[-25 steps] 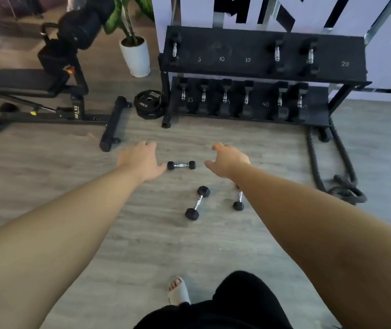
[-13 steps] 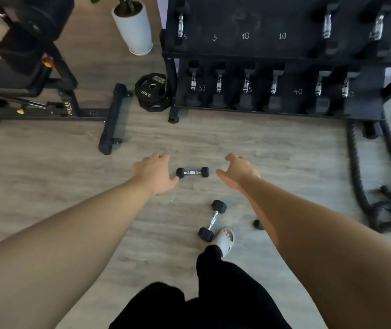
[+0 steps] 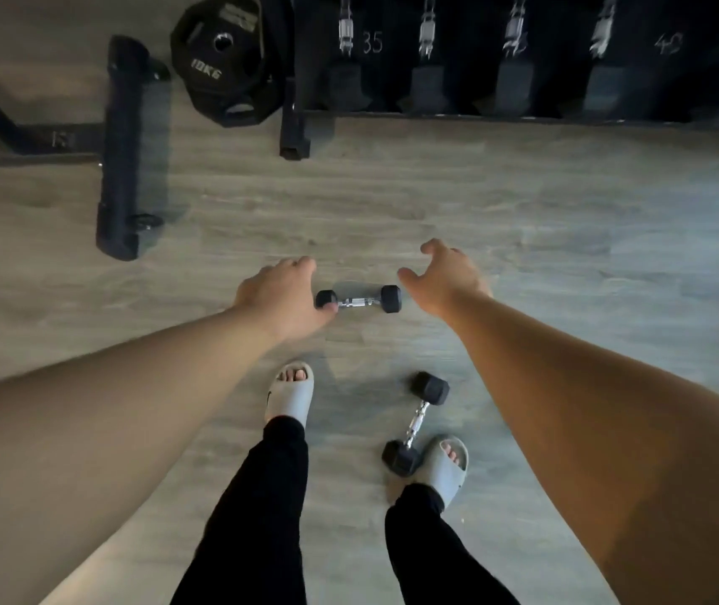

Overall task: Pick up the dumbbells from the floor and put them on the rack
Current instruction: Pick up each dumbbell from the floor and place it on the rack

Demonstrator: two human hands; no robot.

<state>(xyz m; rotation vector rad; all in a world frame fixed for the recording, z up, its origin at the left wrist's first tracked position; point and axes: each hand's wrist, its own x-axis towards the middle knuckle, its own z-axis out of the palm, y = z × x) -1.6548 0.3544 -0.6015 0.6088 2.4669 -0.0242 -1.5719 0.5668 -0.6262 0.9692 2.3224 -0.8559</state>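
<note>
A small black dumbbell [image 3: 359, 300] with a chrome handle lies crosswise on the wood floor. My left hand [image 3: 281, 294] hangs just over its left head, fingers apart, holding nothing. My right hand [image 3: 442, 279] is open to the right of its right head, not touching it. A second black dumbbell [image 3: 415, 423] lies lengthwise nearer me, its near head against my right sandal. The black rack [image 3: 523, 93] stands at the top, its lower shelf holding several dumbbells.
A 10 kg weight plate [image 3: 222, 58] leans by the rack's left leg [image 3: 294, 124]. A bench's black foot bar [image 3: 124, 146] lies at the left. My two feet in grey sandals [image 3: 290, 393] stand just behind the dumbbells.
I have stepped forward and bent lower, so the rack and the floor dumbbells are closer. Both hands have dropped toward the crosswise dumbbell. A third dumbbell seen earlier is hidden behind my right arm.
</note>
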